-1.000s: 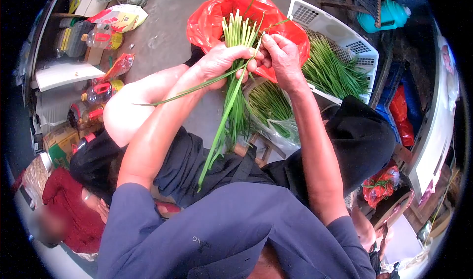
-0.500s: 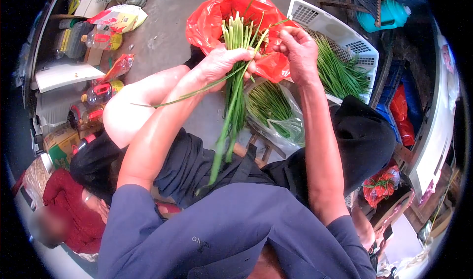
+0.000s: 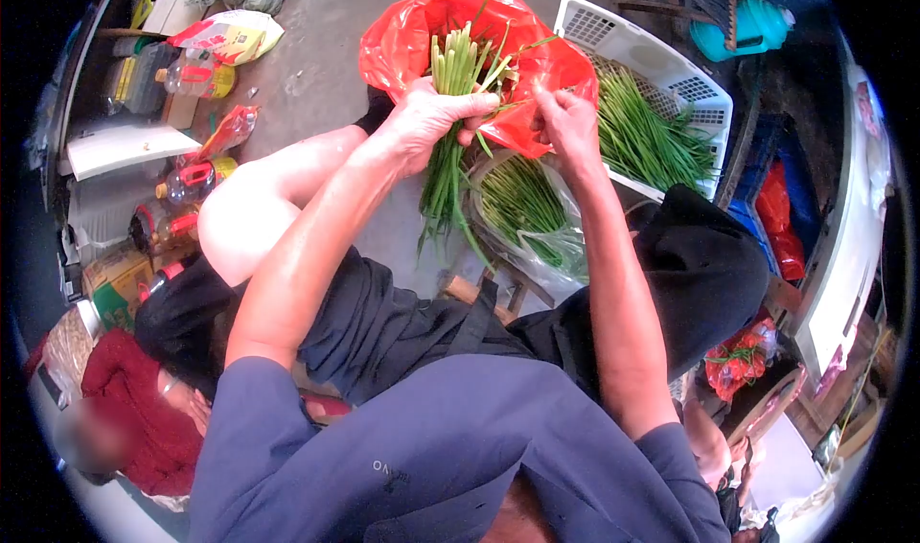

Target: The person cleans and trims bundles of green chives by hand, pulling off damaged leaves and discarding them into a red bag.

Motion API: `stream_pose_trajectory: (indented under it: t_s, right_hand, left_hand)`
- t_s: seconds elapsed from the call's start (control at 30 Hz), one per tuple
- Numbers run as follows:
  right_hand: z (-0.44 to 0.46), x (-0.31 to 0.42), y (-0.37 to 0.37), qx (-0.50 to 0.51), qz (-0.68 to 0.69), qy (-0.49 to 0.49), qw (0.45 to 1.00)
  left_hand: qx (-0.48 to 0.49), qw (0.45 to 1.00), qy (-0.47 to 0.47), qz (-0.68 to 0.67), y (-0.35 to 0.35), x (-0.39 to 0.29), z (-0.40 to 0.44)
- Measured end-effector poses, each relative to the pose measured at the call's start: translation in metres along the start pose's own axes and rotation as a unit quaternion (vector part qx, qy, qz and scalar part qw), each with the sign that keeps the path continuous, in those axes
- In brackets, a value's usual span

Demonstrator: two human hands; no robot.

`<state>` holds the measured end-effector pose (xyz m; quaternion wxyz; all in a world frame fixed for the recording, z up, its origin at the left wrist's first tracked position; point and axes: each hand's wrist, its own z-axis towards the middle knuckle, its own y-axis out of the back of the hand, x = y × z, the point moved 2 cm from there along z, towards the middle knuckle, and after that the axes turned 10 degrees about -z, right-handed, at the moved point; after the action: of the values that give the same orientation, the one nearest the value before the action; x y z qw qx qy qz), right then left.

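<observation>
My left hand is closed around a bunch of garlic chives, pale cut ends up and green leaves hanging below the fist. Its thumb stretches to the right across the stalks. Just to the right, my right hand has its fingers pinched together, apart from the bunch; anything between them is too small to make out. Both hands are at the near side of an open red plastic bag. Below them, a clear plastic bag holds more chives.
A white plastic basket of chives stands at right, with a teal jug behind it. Bottles and a white board are at left. A person in a maroon top sits at lower left.
My right hand has moved slightly down and left. The bunch's leaves have swung away from my lap, and the long stray leaves across my left forearm and down toward my lap are gone from there.
</observation>
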<state>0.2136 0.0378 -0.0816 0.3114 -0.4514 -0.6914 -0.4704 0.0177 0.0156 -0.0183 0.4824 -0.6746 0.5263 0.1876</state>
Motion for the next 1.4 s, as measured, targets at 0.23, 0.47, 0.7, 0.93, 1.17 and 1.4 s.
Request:
stream_pose_trajectory:
  t_s: [0.23,0.47,0.7,0.93,1.17,1.4]
  right_hand:
    - [-0.011,-0.085,-0.007,0.183,-0.139,0.001,0.973]
    - [-0.013,-0.184,-0.021,0.214,-0.264,-0.075,0.937]
    - [-0.02,-0.199,-0.072,0.119,-0.337,0.04,0.933]
    - [-0.028,-0.197,-0.104,0.022,-0.353,0.089,0.931]
    - [-0.025,-0.178,-0.111,0.087,-0.364,0.077,0.924]
    - [-0.018,-0.168,-0.088,0.103,-0.328,0.055,0.937]
  left_hand:
    - [-0.029,0.999,-0.011,-0.009,0.001,-0.007,0.0]
    - [-0.038,0.998,-0.035,-0.036,0.001,-0.016,0.0]
    - [-0.066,0.996,-0.022,-0.06,0.005,-0.017,0.002]
    - [-0.06,0.997,-0.043,-0.022,0.001,-0.025,-0.002]
    - [-0.065,0.997,-0.042,-0.016,-0.001,-0.029,-0.003]
    - [-0.057,0.997,-0.057,-0.019,0.001,-0.028,-0.004]
